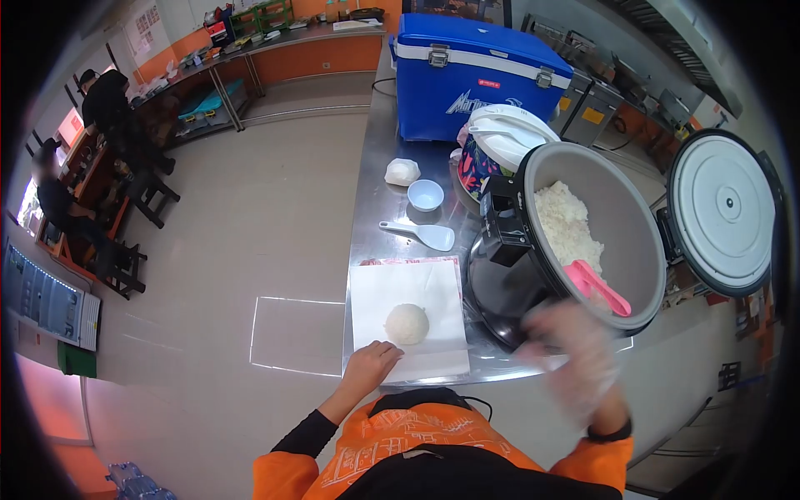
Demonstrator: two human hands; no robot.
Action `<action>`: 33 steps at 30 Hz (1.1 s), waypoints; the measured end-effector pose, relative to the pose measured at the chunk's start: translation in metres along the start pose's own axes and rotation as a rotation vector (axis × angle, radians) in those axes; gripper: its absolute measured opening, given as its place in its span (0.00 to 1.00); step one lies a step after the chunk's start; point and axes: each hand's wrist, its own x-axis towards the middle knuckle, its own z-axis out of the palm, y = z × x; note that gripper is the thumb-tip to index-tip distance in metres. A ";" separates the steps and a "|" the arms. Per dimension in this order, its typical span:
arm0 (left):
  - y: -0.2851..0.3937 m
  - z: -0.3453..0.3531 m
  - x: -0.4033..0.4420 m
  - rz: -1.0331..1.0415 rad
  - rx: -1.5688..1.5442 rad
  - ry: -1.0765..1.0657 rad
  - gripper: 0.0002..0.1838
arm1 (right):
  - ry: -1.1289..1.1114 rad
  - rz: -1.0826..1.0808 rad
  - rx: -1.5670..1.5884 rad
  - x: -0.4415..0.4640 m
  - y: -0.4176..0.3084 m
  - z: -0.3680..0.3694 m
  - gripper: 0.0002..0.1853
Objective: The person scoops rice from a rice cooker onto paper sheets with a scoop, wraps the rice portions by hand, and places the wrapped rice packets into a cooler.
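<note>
Orange shirt [417, 425] nearest, hands apart

Rice cooker [629, 242] stands open at right, white paper [375, 292] left of it. Gloved right hand [579, 358] is a blur by the cooker; I cannot tell its grip. Left hand [371, 365], curled at the paper, pinch unclear, is nearer the round rice mound [407, 323], on the paper just beyond it.

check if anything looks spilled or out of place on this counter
Nothing clearly stands out: the rice mound sits on the white paper, and the pink paddle rests inside the rice cooker. The cooker looks tilted, but lens distortion may explain that.
</note>
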 end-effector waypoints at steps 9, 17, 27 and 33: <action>-0.047 0.004 0.014 -0.472 -0.350 0.154 0.12 | -0.515 0.150 -0.150 0.050 0.078 0.273 0.18; -0.054 0.052 0.031 -0.656 -0.385 0.478 0.15 | 0.117 0.496 0.628 0.038 0.130 0.364 0.17; -0.046 0.054 0.046 -0.517 0.201 0.513 0.20 | 0.285 0.522 0.106 0.041 0.095 0.359 0.20; -0.005 0.005 0.012 -1.043 -0.001 0.243 0.21 | 0.418 0.218 0.033 0.035 0.053 0.289 0.19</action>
